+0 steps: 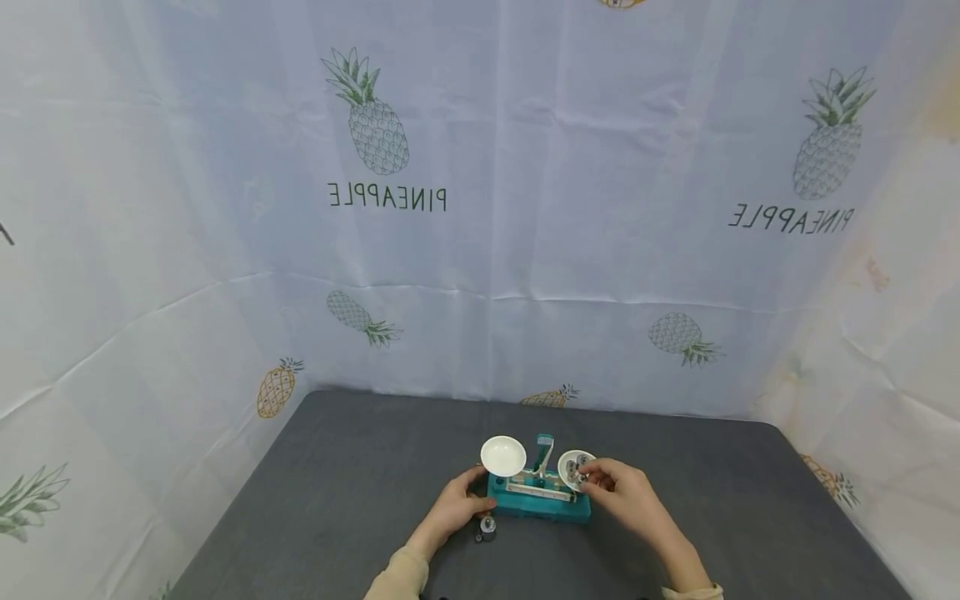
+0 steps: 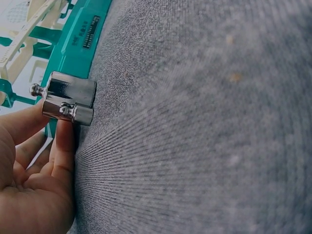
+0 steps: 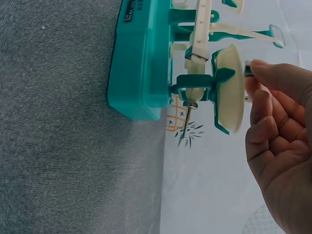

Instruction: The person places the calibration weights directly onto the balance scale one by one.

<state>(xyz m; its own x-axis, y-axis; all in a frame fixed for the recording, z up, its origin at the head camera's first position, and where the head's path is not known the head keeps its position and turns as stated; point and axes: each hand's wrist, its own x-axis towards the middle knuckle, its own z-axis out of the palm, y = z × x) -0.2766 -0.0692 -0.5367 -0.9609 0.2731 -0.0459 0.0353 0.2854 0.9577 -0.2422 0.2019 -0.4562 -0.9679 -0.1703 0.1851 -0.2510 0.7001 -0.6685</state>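
Observation:
A teal balance scale (image 1: 542, 506) with two white pans stands on the dark table. My left hand (image 1: 454, 503) grips the left end of its base, thumb at the front and fingers behind. Close by that hand, a larger metal weight (image 2: 70, 89) and a smaller weight (image 2: 82, 115) stand side by side. My right hand (image 1: 619, 493) is at the right pan (image 3: 233, 87), pinching a small metal weight (image 3: 248, 68) between thumb and fingertips. Several metal weights (image 1: 572, 468) sit in that pan. The left pan (image 1: 503, 456) holds nothing and shows its white inside.
The dark grey table (image 1: 345, 483) runs back to a hanging white cloth (image 1: 570, 250) printed with pineapples. More cloth hangs along the left and right sides. The scale's pointer post (image 1: 543, 450) rises between the pans.

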